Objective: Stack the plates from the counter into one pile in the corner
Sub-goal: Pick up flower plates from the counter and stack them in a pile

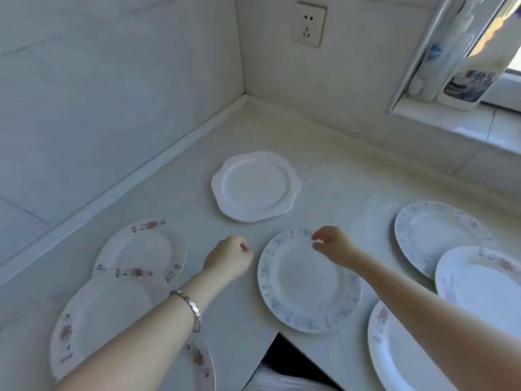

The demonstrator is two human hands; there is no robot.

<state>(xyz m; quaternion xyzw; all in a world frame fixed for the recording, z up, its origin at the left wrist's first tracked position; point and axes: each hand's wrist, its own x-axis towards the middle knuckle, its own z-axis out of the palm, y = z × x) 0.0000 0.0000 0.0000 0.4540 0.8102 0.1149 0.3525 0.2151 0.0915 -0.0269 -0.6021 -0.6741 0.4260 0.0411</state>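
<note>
One blue-flowered plate (307, 283) at centre frame — left hand (229, 256) curled empty beside it, right hand (334, 245) over its upper rim, grip unclear.

White tiled walls (112, 80) meet in corner w/ socket (309, 25); pale counter (282, 131), sunlit window sill (465, 128) at right w/ bottle (465, 80)

On the counter (324, 170), the far plate (255, 186) lies alone at the frame's centre, with the wall corner behind it. Just below it lies the middle plate (307, 280), the right hand (332, 245) over its upper rim and the left hand (229, 259) just left of it. Three left plates (104, 320) run down the lower left, the upper two overlapping. Three right plates (485, 280) cluster at the right edge. A socket (309, 25) is on the wall at top centre, and a bottle (465, 80) stands on the sill (451, 128) at the upper right.
</note>
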